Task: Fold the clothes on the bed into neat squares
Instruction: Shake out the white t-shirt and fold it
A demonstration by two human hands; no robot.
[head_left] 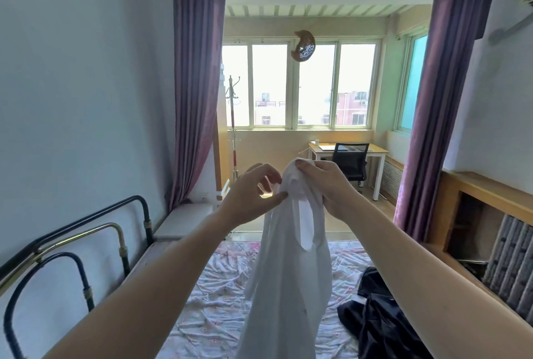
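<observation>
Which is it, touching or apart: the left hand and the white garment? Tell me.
Touching. The head view shows the left hand pinching the white garment near its top edge, beside the right hand, which grips the top.

One head-worn wide-angle view only, looking forward and slightly down along both outstretched forearms, close on the left hand (253, 194) and right hand (331, 185) raised at frame centre. Beyond the hands, facing the window (300, 84) straight on; below them, taking in the bed (213, 301).
</observation>
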